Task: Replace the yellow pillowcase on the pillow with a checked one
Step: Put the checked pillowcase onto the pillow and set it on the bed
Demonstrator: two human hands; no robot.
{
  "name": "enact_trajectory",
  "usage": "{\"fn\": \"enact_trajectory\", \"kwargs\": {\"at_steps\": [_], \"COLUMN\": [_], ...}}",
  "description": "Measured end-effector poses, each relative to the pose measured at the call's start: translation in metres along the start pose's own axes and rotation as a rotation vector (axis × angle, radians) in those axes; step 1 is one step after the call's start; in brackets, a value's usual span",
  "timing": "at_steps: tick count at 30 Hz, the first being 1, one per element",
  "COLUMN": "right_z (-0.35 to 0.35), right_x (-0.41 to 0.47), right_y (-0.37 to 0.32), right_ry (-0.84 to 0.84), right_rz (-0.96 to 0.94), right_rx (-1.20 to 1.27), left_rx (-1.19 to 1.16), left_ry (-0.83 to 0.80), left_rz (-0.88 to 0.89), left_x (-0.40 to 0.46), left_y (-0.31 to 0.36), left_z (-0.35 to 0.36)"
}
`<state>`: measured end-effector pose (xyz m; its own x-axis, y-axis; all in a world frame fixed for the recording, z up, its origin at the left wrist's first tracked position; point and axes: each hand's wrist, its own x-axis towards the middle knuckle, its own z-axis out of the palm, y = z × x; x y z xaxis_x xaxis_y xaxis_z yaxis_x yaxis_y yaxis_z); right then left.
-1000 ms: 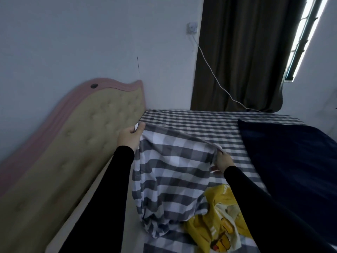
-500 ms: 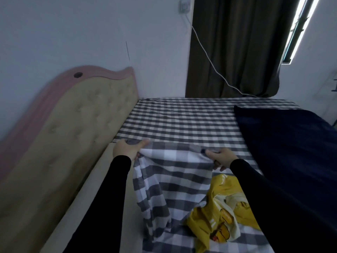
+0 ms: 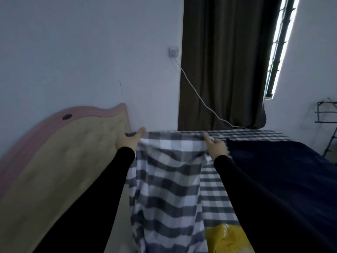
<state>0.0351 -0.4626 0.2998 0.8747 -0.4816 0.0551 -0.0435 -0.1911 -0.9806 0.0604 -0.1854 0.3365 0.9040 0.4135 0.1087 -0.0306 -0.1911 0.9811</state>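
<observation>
Between both hands (image 3: pixel 127 143) (image 3: pixel 217 147), limp checked pillowcase (image 3: pixel 167 189).

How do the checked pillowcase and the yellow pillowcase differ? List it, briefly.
1. The checked pillowcase is grey-and-white checked; the yellow pillowcase is yellow, its print too cropped to read.
2. The checked pillowcase hangs lifted, its top edge held by the left hand and the right hand; the yellow pillowcase lies crumpled on the bed sheet, untouched.
3. The checked pillowcase is spread wide; the yellow one is bunched.

Both are loose fabric, neither visibly holding a pillow.
</observation>
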Motion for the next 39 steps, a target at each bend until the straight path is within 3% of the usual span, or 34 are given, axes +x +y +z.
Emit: {"fn": "enact_trajectory", "kwargs": {"at_steps": [5, 8, 11, 14, 16, 19, 24, 28, 32, 39], "right_z": [-0.019, -0.029, -0.038, -0.053, -0.059, -0.061, -0.063, -0.055, -0.039, 0.067], "right_x": [-0.005, -0.025, -0.048, -0.070, -0.086, -0.120, -0.181, -0.205, -0.220, -0.228], "right_y": [-0.113, -0.116, -0.075, -0.006, 0.052, 0.140, 0.235, 0.275, 0.273, 0.257], "right_ry": [0.181, 0.209, 0.280, 0.397, 0.350, 0.134, -0.268, -0.537, -0.800, -0.798], "right_rz": [-0.510, -0.636, -0.675, -0.481, -0.301, -0.035, 0.340, 0.572, 0.783, 0.470], "right_rx": [0.294, 0.275, 0.096, -0.199, -0.446, -0.753, -0.844, -0.966, -1.031, -0.837], "left_rx": [-0.201, -0.290, -0.311, -0.266, -0.131, 0.234, 0.563, 0.657, 0.696, 0.737], "left_ry": [0.118, 0.151, 0.154, 0.118, 0.041, -0.127, -0.313, -0.424, -0.453, -0.467], "left_rz": [0.370, 0.442, 0.355, 0.182, 0.120, 0.003, -0.226, -0.240, -0.337, -0.356], "left_x": [0.004, -0.011, -0.031, -0.044, -0.060, -0.101, -0.151, -0.187, -0.203, -0.203], "left_y": [0.115, 0.124, 0.086, 0.010, -0.046, -0.124, -0.230, -0.283, -0.327, -0.344], "left_z": [-0.001, -0.009, -0.018, -0.032, -0.040, -0.045, -0.050, -0.057, -0.075, -0.121]}}
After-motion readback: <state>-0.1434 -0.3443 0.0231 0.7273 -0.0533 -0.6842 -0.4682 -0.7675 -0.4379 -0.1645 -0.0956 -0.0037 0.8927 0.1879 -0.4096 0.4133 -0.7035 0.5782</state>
